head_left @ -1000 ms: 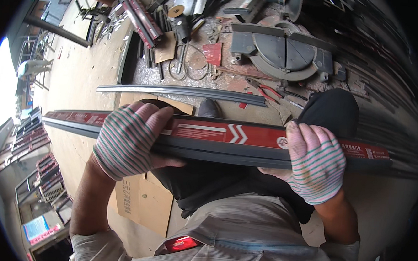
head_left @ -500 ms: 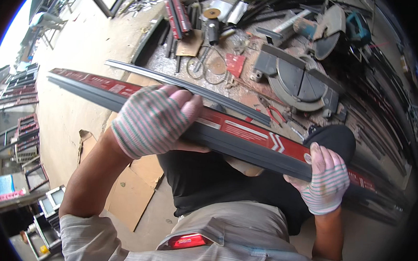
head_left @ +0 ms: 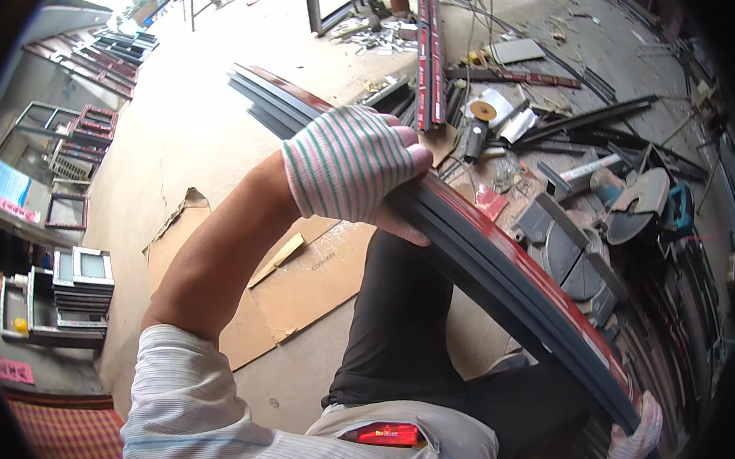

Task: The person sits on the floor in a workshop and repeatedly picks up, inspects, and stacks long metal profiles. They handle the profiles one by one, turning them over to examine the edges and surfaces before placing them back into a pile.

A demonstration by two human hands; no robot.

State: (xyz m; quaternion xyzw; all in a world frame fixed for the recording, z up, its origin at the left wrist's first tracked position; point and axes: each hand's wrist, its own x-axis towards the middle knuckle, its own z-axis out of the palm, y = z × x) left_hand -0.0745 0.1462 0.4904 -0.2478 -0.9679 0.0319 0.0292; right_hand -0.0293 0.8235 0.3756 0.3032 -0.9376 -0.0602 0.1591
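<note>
A long dark grey profile bar [head_left: 476, 249], with red film along its upper face, slants across in front of me from upper left to lower right. My left hand [head_left: 354, 166], in a striped knit glove, is closed around it left of its middle, thumb beneath. Near the lower right end, my right hand [head_left: 636, 439], in a matching glove, grips the same bar. The bar is held above my dark-trousered legs and reaches past my left hand over the floor. Whether it is one piece or several stacked lengths I cannot tell.
A mitre saw [head_left: 572, 259] stands on the floor beyond the bar, at right. Red-filmed profiles [head_left: 428, 65] and scattered offcuts lie ahead. Flattened cardboard [head_left: 305, 280] is on the floor at left. Window frames [head_left: 82, 288] are stacked along the left side.
The bar has tilted more steeply, its right end now lower and nearer me. My right hand has moved down and right with it. The view has turned left; both hands keep their hold.
</note>
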